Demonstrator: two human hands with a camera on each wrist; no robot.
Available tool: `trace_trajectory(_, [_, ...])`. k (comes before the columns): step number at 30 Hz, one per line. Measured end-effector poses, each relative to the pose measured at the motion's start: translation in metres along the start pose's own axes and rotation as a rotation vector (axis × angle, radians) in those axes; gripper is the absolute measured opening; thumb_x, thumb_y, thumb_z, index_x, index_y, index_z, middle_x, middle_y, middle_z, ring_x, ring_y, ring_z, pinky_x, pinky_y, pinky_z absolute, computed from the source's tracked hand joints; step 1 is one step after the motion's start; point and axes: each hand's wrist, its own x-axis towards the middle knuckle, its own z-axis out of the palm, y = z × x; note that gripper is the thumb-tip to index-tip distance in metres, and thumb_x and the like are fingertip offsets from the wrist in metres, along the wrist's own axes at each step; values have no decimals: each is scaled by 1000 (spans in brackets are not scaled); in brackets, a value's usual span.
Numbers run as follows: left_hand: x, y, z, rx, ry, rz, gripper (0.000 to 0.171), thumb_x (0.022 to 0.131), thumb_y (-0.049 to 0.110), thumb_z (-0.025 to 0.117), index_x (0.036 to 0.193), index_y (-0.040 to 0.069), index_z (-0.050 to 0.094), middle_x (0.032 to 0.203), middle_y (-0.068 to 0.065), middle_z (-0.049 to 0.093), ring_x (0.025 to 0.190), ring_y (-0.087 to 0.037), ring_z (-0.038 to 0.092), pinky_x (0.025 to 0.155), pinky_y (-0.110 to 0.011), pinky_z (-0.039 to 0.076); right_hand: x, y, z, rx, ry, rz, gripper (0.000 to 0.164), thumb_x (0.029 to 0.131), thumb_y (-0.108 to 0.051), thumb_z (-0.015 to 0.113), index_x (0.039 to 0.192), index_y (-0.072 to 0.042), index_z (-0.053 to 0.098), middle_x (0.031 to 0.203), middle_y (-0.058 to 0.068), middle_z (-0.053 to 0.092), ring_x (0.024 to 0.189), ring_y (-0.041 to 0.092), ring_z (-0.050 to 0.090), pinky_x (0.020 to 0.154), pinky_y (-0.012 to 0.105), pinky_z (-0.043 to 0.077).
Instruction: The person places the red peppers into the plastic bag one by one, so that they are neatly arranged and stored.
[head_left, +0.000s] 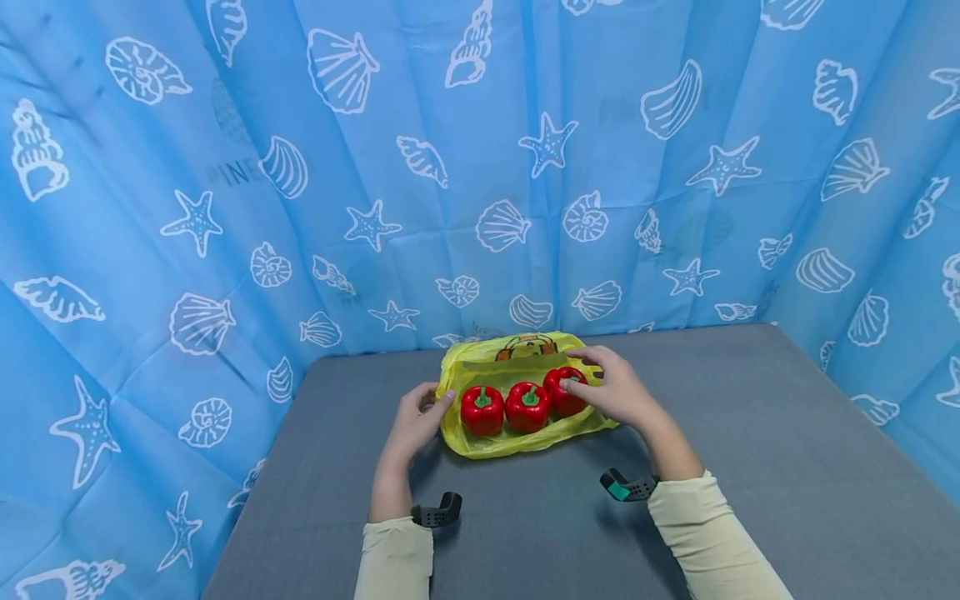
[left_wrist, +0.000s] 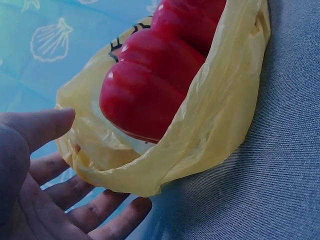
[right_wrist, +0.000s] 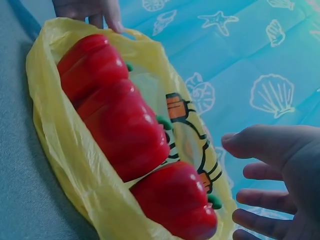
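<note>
Three red bell peppers with green stems sit in a row inside a yellow plastic bag, its mouth spread wide: a left pepper, a middle pepper and a right pepper. At the bag's left end is my left hand; in the left wrist view its loosely spread fingers rest against the outside of the bag, thumb apart. By the right end, my right hand has its fingers extended and spread, beside the right pepper. The right wrist view shows this hand holding nothing.
The bag lies on a grey cloth-covered table, toward its far edge. Behind and at the sides hangs a blue curtain with white shells and starfish. Dark bands stick out from both wrists.
</note>
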Motion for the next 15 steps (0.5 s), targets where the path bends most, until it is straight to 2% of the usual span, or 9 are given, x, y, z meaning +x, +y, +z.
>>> trace_trajectory(6, [-4, 0, -5, 31, 35, 5, 40, 106, 35, 67, 138, 10, 66, 133, -13, 69, 117, -29, 68, 99, -48, 58, 1, -7, 2, -29, 18, -35, 47, 102, -28, 71, 142, -6, 63, 147, 22, 59, 137, 44, 54, 112, 67, 46])
trace_trajectory(9, [-4, 3, -6, 39, 69, 22, 45, 105, 36, 68, 142, 10, 64, 138, -14, 66, 122, -33, 66, 103, -51, 56, 2, -10, 2, -52, 33, -50, 43, 103, -26, 69, 141, -6, 64, 147, 21, 59, 138, 44, 53, 112, 67, 45])
trace_trajectory(15, [-2, 22, -5, 25, 181, 104, 55, 101, 44, 73, 146, 14, 60, 146, -15, 60, 137, -39, 58, 112, -59, 49, 3, -23, 3, -87, 44, -61, 40, 104, -27, 68, 139, -7, 66, 148, 19, 59, 139, 42, 53, 114, 66, 44])
